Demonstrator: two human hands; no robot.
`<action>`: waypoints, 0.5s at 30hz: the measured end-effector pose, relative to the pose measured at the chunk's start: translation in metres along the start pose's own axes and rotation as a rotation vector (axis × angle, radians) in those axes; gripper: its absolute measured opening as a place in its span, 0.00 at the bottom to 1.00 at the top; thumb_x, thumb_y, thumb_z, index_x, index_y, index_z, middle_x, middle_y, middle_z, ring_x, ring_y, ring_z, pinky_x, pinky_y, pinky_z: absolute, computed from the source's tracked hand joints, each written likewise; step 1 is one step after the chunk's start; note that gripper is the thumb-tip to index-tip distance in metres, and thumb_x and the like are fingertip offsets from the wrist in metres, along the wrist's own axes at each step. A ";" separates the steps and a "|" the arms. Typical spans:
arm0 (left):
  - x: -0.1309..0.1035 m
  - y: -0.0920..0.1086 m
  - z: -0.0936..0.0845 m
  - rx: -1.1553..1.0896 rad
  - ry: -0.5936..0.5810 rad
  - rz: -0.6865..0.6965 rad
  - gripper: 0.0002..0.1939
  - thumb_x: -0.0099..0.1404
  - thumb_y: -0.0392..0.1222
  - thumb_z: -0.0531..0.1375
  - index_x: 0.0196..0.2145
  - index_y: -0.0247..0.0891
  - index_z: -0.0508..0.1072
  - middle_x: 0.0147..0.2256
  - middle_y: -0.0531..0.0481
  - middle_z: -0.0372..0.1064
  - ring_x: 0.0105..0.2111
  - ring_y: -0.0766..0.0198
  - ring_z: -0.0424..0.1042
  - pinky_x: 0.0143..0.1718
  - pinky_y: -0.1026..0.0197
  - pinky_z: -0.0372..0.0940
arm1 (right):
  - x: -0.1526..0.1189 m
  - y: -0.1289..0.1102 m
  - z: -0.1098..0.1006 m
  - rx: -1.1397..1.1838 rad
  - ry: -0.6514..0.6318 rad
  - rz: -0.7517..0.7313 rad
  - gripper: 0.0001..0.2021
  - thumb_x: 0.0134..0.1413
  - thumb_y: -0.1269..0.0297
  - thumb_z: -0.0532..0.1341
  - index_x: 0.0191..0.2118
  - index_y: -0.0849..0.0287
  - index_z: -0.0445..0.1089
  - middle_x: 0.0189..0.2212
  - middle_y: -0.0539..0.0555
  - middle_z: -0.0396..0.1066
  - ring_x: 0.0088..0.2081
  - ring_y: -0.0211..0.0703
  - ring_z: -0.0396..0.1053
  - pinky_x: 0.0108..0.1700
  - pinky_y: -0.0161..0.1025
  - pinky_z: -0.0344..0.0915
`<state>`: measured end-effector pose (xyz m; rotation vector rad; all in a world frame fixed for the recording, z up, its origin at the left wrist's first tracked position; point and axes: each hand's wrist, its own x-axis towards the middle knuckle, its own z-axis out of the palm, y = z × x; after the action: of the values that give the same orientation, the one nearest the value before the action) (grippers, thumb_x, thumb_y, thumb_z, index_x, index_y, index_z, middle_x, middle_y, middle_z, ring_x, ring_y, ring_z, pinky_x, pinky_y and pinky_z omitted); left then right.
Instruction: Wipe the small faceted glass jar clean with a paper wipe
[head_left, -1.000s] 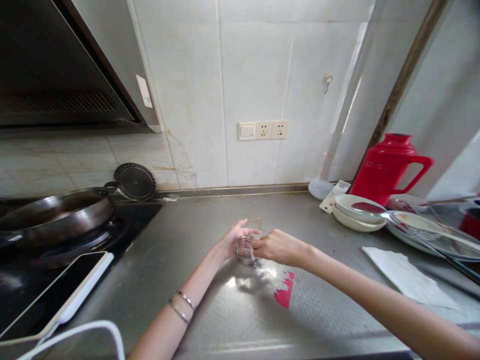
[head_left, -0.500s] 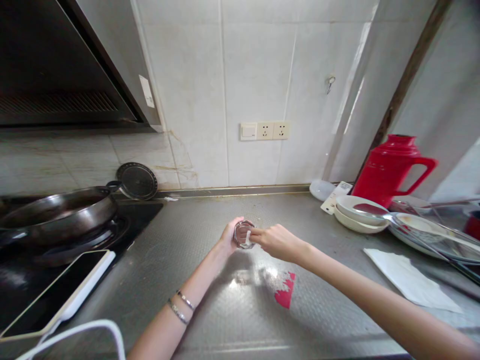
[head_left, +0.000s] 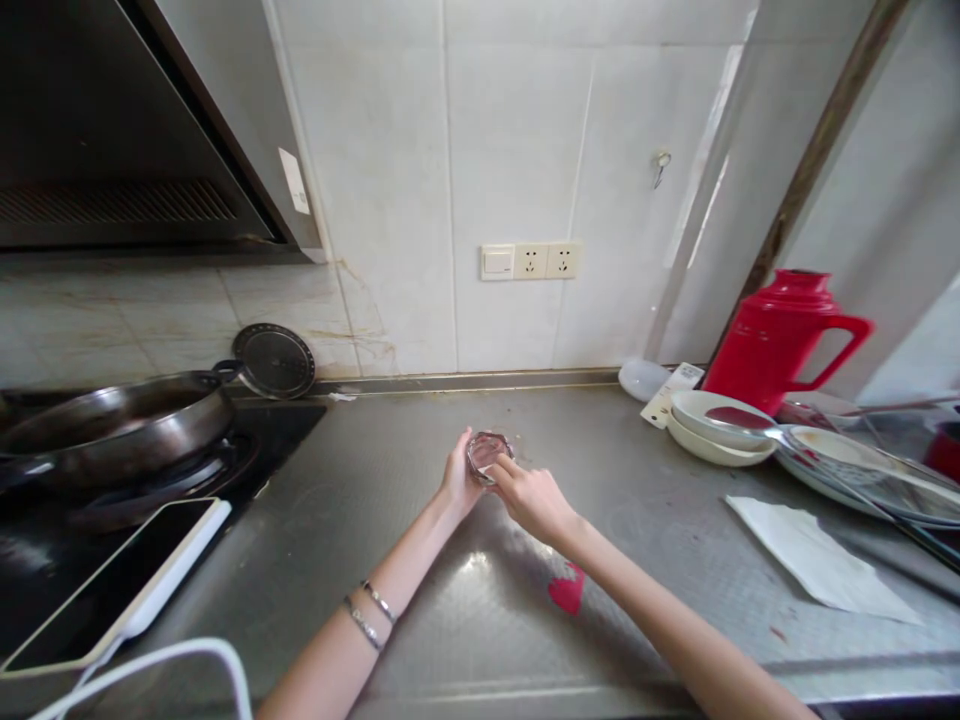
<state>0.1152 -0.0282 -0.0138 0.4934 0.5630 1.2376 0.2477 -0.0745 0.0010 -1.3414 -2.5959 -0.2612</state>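
Observation:
A clear glass (head_left: 489, 450) is held just above the steel counter (head_left: 360, 520), its open mouth facing me. My left hand (head_left: 459, 478) is closed round the glass from the left side; two bracelets circle that wrist. At the lower right of the rim, my right hand (head_left: 534, 500) has its fingers pinched together, the tips at the glass's mouth. A bit of white tissue (head_left: 487, 468) shows at those fingertips, most of it hidden by the fingers.
To the left, a metal pan (head_left: 127, 430) stands on the stove beside a phone (head_left: 112, 580) with a white cable. At right are a red thermos flask (head_left: 780, 340), stacked white bowls (head_left: 720, 450), plates with utensils and a folded white paper (head_left: 825, 560). A red patch (head_left: 568, 590) marks the counter.
My right hand has shifted down and left round the glass's rim, its forearm turning steeper. The white tissue has moved from inside the right wall to the near rim.

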 end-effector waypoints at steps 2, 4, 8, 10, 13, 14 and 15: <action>0.002 0.002 -0.002 -0.019 -0.048 -0.054 0.17 0.66 0.48 0.52 0.35 0.31 0.73 0.33 0.41 0.77 0.35 0.55 0.76 0.39 0.57 0.67 | -0.003 0.012 -0.010 -0.071 -0.017 -0.110 0.12 0.62 0.73 0.49 0.49 0.58 0.63 0.46 0.58 0.69 0.32 0.39 0.72 0.27 0.32 0.58; 0.005 0.004 -0.007 -0.009 -0.082 -0.112 0.20 0.66 0.51 0.51 0.37 0.31 0.73 0.36 0.38 0.77 0.36 0.53 0.77 0.38 0.55 0.68 | -0.004 0.023 -0.020 -0.124 -0.058 -0.248 0.13 0.61 0.77 0.49 0.48 0.59 0.63 0.44 0.57 0.70 0.29 0.37 0.70 0.26 0.32 0.56; 0.010 0.010 -0.017 0.130 -0.110 -0.337 0.25 0.66 0.56 0.49 0.38 0.29 0.72 0.31 0.37 0.76 0.25 0.57 0.75 0.27 0.59 0.67 | -0.005 0.032 -0.033 -0.197 -0.079 -0.494 0.13 0.62 0.78 0.48 0.47 0.62 0.64 0.41 0.57 0.71 0.29 0.36 0.69 0.23 0.34 0.53; 0.011 0.012 -0.021 0.197 -0.153 -0.467 0.28 0.66 0.59 0.49 0.38 0.28 0.73 0.25 0.40 0.75 0.21 0.58 0.73 0.24 0.59 0.67 | -0.005 0.032 -0.036 -0.218 -0.071 -0.548 0.12 0.63 0.77 0.48 0.47 0.62 0.64 0.43 0.57 0.70 0.29 0.35 0.69 0.23 0.34 0.54; 0.009 0.013 -0.024 0.270 -0.253 -0.634 0.28 0.63 0.61 0.52 0.35 0.29 0.73 0.23 0.41 0.74 0.24 0.53 0.75 0.27 0.53 0.69 | -0.005 0.032 -0.040 -0.231 -0.094 -0.585 0.11 0.63 0.75 0.50 0.47 0.60 0.65 0.43 0.56 0.70 0.29 0.35 0.69 0.23 0.34 0.54; 0.008 0.013 -0.024 0.293 -0.285 -0.669 0.27 0.63 0.60 0.53 0.34 0.29 0.72 0.25 0.40 0.75 0.27 0.50 0.76 0.29 0.50 0.69 | -0.005 0.033 -0.041 -0.234 -0.108 -0.589 0.10 0.63 0.74 0.50 0.46 0.60 0.66 0.42 0.55 0.71 0.29 0.35 0.69 0.23 0.34 0.54; 0.008 0.011 -0.023 0.313 -0.305 -0.686 0.25 0.62 0.59 0.54 0.34 0.30 0.72 0.26 0.39 0.75 0.29 0.48 0.76 0.30 0.49 0.70 | -0.005 0.035 -0.042 -0.236 -0.124 -0.585 0.10 0.63 0.74 0.51 0.44 0.60 0.66 0.41 0.54 0.71 0.29 0.36 0.70 0.23 0.34 0.54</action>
<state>0.0939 -0.0166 -0.0252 0.6656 0.5974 0.4114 0.2833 -0.0685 0.0423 -0.6286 -3.0875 -0.6046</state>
